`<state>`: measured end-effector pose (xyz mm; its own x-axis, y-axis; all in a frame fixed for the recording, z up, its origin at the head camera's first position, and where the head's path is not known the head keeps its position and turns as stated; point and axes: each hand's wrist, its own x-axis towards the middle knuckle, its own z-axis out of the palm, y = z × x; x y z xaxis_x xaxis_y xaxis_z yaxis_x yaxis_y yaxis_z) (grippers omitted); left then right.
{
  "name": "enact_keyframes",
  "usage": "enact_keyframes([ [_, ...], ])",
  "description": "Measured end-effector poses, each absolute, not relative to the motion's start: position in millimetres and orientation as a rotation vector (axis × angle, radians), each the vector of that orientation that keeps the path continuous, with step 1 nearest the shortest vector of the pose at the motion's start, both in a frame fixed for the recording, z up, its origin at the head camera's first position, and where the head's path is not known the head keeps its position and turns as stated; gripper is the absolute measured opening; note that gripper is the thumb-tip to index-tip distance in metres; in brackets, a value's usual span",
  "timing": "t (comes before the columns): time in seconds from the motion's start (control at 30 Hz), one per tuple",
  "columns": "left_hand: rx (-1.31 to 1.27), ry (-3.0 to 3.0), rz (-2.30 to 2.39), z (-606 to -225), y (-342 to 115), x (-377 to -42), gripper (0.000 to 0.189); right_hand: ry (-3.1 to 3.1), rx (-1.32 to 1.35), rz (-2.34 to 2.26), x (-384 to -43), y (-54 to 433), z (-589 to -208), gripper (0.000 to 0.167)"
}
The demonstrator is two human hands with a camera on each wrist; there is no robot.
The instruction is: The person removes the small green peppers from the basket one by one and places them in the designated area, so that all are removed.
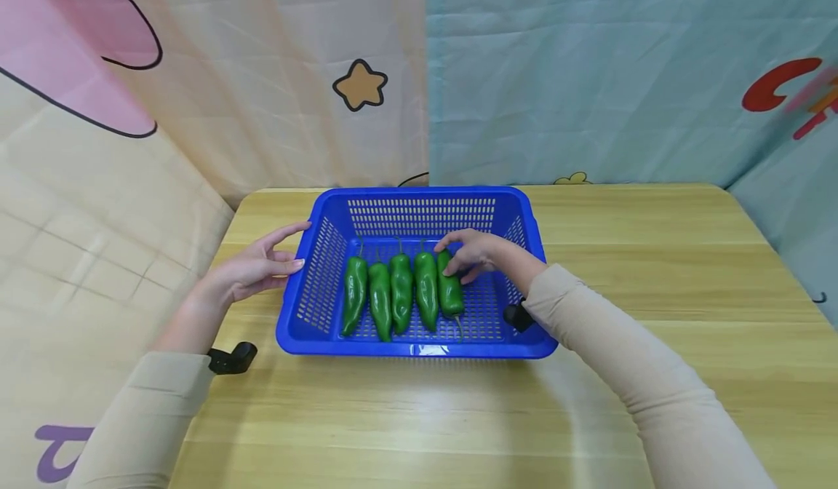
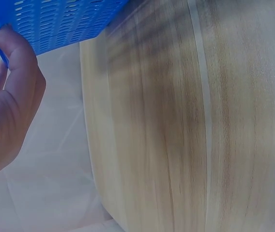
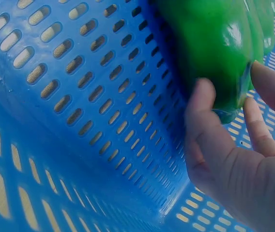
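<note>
A blue plastic basket (image 1: 353,347) with slotted walls stands on the table. Inside it, several long green peppers (image 1: 401,292) lie side by side in a row, mostly with stems toward the far wall. My right hand (image 1: 474,250) reaches over the basket's right side and holds the rightmost pepper (image 1: 450,296), whose stem points toward me. In the right wrist view, thumb and fingers sit around one end of that pepper (image 3: 210,43). At the left side, my left hand (image 1: 258,265) pinches the basket's rim, its thumb (image 2: 19,53) pressed on the edge in the left wrist view.
The light wooden table (image 1: 655,271) extends around the basket, mostly to the right and in front. Behind it hang printed curtains (image 1: 563,74), and another covers the left side. Black camera mounts (image 1: 236,358) are worn at both wrists.
</note>
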<state>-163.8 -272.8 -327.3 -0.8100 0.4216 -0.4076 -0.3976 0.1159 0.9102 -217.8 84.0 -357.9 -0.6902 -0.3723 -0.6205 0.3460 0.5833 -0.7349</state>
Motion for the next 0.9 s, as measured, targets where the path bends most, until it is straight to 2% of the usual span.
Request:
enact_keyframes([
  [0.3,0.007,1.789,1.763,-326.8,-276.3,-162.1,0.077,2.038,0.003,-1.091,-214.7,77.4,-360.2,0.06],
  [0.9,0.018,1.79,1.77,-330.4,-274.0,-163.9,0.077,2.051,-0.023,-1.181,-213.6,77.4,-359.1,0.058],
])
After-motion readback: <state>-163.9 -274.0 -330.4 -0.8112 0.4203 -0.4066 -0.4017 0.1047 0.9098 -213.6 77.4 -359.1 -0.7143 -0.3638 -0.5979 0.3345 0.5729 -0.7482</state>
